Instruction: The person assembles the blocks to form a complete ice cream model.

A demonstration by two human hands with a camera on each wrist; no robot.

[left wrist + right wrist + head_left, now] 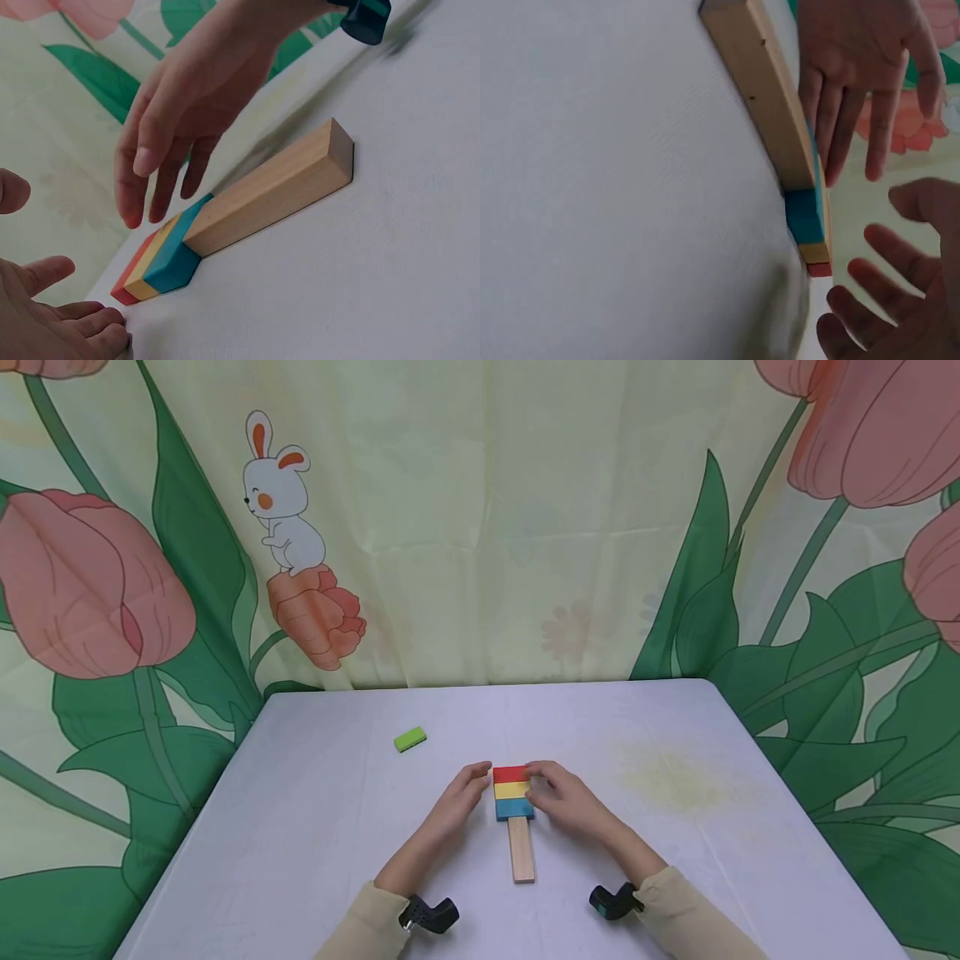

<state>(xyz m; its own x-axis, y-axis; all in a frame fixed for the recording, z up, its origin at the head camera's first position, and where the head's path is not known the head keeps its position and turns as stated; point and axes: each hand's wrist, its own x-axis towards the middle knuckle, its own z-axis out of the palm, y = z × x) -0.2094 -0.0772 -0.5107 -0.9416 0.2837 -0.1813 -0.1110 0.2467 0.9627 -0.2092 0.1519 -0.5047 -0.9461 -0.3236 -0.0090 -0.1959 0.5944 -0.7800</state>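
Note:
Three flat blocks, red, yellow and blue, lie edge to edge in a row on the white table. A plain wooden bar extends from the blue block's near side toward me. My left hand is at the row's left, fingertips right at the red block's edge, its fingers relaxed. On the other side is my right hand, whose fingertips overlap the right ends of the red and yellow blocks in the head view. In the right wrist view, loosely extended fingers show on the right hand, with nothing gripped.
A green block lies alone toward the back left of the table. Behind the table's far edge hangs a curtain printed with tulips and a rabbit. A black wrist camera sits on the left wrist, another on the right.

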